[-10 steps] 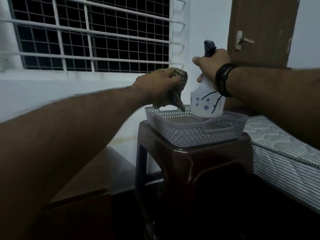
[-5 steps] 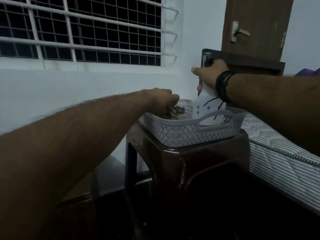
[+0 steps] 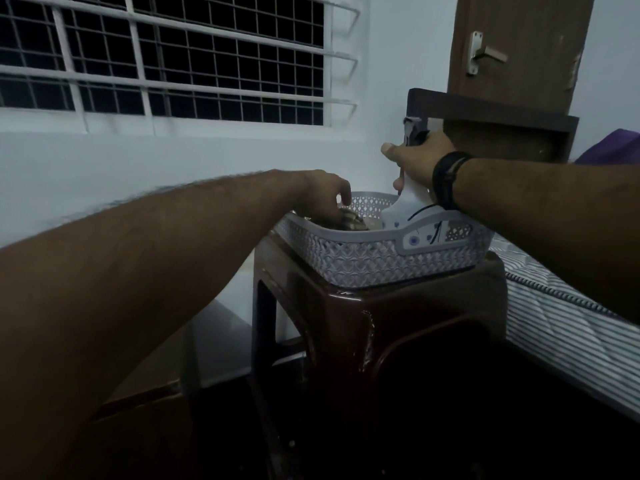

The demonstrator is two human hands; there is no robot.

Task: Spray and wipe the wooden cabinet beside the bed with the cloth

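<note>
In the basket (image 3: 363, 265), crumpled checked cloth (image 3: 351, 221).

The basket (image 3: 363, 265) wall hides the spray bottle's (image 3: 410, 202) base and most of the checked cloth (image 3: 351, 221). The left hand (image 3: 323, 195) covers the cloth's near part; whether it grips is unclear.

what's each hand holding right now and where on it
Right hand grips the spray bottle by its neck. Left hand touches the cloth; hold unclear.
</note>
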